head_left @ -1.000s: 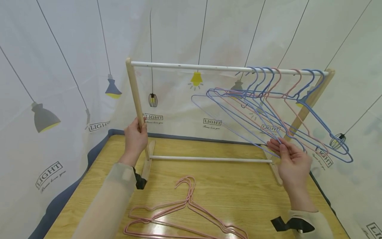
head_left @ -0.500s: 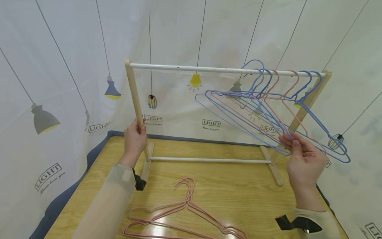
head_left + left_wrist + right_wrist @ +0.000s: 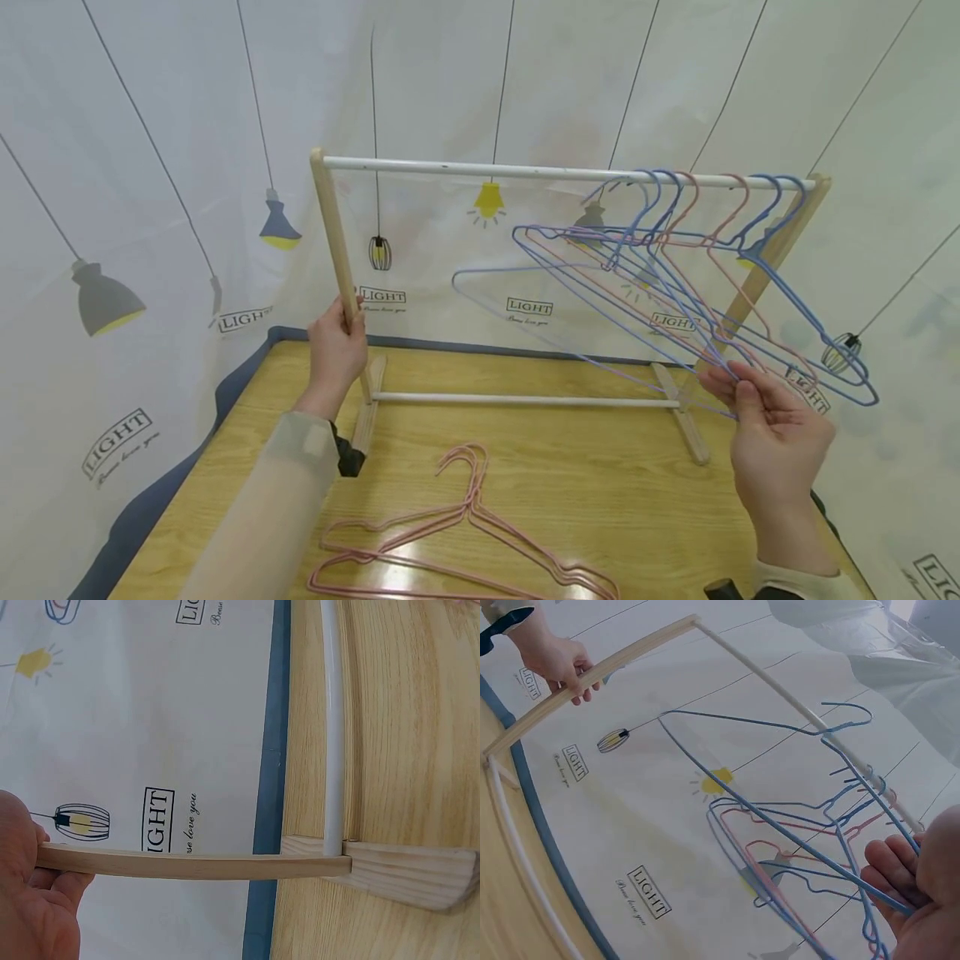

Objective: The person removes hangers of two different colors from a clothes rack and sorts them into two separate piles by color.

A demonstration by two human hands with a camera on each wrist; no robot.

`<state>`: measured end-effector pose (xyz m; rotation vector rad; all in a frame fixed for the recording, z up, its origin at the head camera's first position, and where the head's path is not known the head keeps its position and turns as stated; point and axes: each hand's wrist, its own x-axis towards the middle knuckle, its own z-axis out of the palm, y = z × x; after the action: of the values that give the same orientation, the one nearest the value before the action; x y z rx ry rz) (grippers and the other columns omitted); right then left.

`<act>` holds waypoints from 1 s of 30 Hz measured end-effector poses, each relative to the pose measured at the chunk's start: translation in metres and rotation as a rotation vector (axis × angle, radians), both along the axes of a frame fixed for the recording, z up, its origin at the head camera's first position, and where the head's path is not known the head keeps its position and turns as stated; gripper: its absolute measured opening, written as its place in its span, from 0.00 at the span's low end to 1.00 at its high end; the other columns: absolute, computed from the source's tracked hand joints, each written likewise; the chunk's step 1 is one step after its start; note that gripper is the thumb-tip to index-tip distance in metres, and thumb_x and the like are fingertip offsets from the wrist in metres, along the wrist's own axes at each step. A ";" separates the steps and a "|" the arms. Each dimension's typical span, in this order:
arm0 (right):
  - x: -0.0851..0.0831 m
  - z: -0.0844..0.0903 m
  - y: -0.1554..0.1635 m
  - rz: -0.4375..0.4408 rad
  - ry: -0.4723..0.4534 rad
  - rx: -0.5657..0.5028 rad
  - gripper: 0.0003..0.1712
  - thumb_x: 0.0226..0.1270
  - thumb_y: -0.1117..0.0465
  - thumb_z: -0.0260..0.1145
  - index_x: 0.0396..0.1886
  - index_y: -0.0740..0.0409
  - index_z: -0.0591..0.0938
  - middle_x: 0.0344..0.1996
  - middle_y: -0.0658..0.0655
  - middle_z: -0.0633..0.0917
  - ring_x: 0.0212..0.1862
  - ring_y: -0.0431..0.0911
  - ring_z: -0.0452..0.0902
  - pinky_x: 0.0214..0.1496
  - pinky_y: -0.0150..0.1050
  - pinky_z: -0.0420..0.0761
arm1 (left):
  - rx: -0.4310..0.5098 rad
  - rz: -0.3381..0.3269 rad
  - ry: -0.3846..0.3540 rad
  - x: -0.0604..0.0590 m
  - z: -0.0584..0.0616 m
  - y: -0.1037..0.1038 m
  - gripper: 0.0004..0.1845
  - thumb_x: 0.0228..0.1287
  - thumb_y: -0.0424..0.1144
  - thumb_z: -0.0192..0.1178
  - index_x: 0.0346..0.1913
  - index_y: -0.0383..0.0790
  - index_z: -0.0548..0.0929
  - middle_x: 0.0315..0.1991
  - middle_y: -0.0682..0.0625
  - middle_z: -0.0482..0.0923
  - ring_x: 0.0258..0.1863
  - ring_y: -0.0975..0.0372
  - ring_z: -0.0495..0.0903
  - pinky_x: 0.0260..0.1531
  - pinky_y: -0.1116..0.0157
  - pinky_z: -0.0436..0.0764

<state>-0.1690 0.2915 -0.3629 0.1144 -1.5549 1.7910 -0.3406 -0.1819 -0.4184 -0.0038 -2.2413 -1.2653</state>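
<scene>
Right hand (image 3: 776, 433): fingers (image 3: 723, 385) pinched on lower wire of blue hanger (image 3: 525, 275), hook at white top rail (image 3: 465, 170), body swung out left of the other blue and pink hangers (image 3: 750, 283) hooked along the right half of the rail. Left hand (image 3: 337, 346): fingers curled around the left wooden post (image 3: 335, 233) of the rack, above its foot (image 3: 409, 874) and white lower bar (image 3: 525, 401). Below, between both hands: pink hangers (image 3: 465, 542) flat on wooden table (image 3: 615, 492); behind: white curtain (image 3: 150, 167) printed with lamps.
</scene>
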 end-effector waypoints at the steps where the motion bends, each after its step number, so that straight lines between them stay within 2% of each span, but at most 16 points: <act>1: 0.002 -0.005 0.001 -0.007 -0.046 0.015 0.13 0.77 0.75 0.59 0.54 0.80 0.84 0.38 0.63 0.92 0.39 0.47 0.91 0.56 0.37 0.82 | -0.002 0.001 0.002 0.000 0.000 0.000 0.16 0.81 0.34 0.57 0.65 0.37 0.83 0.48 0.35 0.88 0.39 0.46 0.87 0.36 0.49 0.85; 4: 0.009 -0.021 0.004 -0.019 -0.170 0.042 0.13 0.78 0.75 0.59 0.53 0.79 0.85 0.37 0.60 0.92 0.38 0.45 0.91 0.54 0.34 0.82 | -0.005 0.005 0.005 0.000 0.000 0.000 0.16 0.81 0.33 0.58 0.65 0.37 0.84 0.47 0.35 0.88 0.38 0.47 0.87 0.35 0.50 0.84; 9: 0.019 -0.044 0.014 0.032 -0.320 0.071 0.13 0.80 0.74 0.57 0.54 0.78 0.84 0.38 0.59 0.93 0.38 0.44 0.91 0.52 0.32 0.82 | 0.003 0.003 0.000 0.000 0.000 -0.001 0.16 0.80 0.32 0.58 0.64 0.37 0.84 0.49 0.35 0.88 0.39 0.47 0.87 0.36 0.50 0.85; 12: 0.025 -0.059 0.024 0.069 -0.356 0.105 0.14 0.81 0.73 0.56 0.55 0.77 0.84 0.39 0.57 0.93 0.39 0.44 0.91 0.51 0.32 0.83 | 0.010 0.003 -0.003 -0.001 -0.001 -0.001 0.16 0.81 0.32 0.58 0.65 0.38 0.84 0.50 0.35 0.88 0.40 0.48 0.87 0.36 0.50 0.85; 20: 0.039 -0.091 0.058 0.151 -0.368 0.159 0.14 0.83 0.73 0.55 0.56 0.75 0.84 0.40 0.58 0.92 0.40 0.44 0.91 0.48 0.34 0.85 | 0.013 -0.008 -0.003 0.001 0.000 0.000 0.16 0.81 0.32 0.58 0.66 0.38 0.83 0.50 0.33 0.87 0.39 0.48 0.87 0.35 0.51 0.84; 27: 0.047 -0.106 0.093 0.196 -0.535 0.189 0.17 0.84 0.71 0.55 0.53 0.58 0.89 0.38 0.55 0.93 0.39 0.43 0.91 0.46 0.29 0.84 | 0.017 -0.015 -0.014 0.003 0.002 0.000 0.16 0.81 0.32 0.57 0.66 0.37 0.83 0.51 0.34 0.87 0.40 0.48 0.87 0.36 0.51 0.85; 30: 0.048 -0.111 0.106 0.216 -0.589 0.226 0.15 0.83 0.72 0.55 0.53 0.64 0.88 0.38 0.56 0.92 0.38 0.44 0.91 0.45 0.30 0.85 | 0.020 -0.017 -0.015 0.003 0.003 0.000 0.16 0.81 0.32 0.58 0.66 0.37 0.83 0.51 0.34 0.87 0.40 0.48 0.87 0.35 0.51 0.84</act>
<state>-0.1208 0.3974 -0.4735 -0.1603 -2.2324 1.9117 -0.3379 -0.1817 -0.4155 -0.0053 -2.2457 -1.3007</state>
